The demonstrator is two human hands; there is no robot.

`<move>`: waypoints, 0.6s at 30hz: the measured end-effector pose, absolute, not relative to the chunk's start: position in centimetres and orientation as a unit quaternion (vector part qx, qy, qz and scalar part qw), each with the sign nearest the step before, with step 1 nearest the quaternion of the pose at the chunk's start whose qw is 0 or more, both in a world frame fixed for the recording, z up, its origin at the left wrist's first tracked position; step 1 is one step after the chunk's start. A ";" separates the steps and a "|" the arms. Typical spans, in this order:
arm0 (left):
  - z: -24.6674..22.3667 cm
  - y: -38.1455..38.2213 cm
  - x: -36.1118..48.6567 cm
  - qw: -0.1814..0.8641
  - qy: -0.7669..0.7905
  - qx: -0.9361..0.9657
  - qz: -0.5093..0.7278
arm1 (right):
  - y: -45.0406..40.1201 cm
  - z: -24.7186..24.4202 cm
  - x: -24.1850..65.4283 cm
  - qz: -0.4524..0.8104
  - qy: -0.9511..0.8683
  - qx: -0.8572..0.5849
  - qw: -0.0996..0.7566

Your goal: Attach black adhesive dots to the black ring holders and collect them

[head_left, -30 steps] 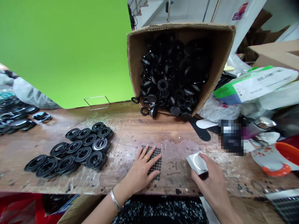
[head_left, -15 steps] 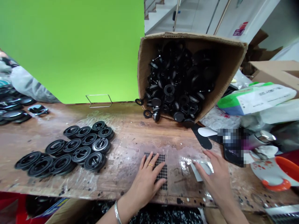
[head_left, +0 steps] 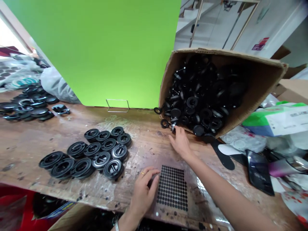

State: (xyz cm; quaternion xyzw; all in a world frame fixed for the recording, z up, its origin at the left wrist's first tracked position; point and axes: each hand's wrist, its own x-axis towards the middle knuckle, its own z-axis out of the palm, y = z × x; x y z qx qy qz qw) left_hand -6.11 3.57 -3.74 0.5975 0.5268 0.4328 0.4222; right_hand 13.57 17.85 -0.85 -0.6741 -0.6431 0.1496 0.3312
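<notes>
Black rings lie stacked left of my half-curled left grip; a dotted sheet sits just right of it. A small part is at my right grip; I cannot tell whether either holds anything.

Scuffed wooden table, cardboard box, smooth disc pieces, probably plastic

At the back we are seeing a big green board, with stairs showing behind it. On the right, a dark phone is lying near a purple and silver bottle. Leftward, we are noticing a grey bag.
</notes>
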 end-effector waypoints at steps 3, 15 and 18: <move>-3.9 3.7 -6.2 0.395 0.523 0.630 0.417 | 20.4 -1.3 12.5 0.164 -0.574 -0.736 0.320; -3.3 3.6 -6.6 0.461 0.522 0.549 0.462 | 16.1 -0.2 13.9 0.465 -0.471 -0.665 0.344; -2.1 4.2 -6.1 0.568 0.484 0.427 0.510 | 11.0 1.0 13.8 0.595 -0.443 -0.579 0.339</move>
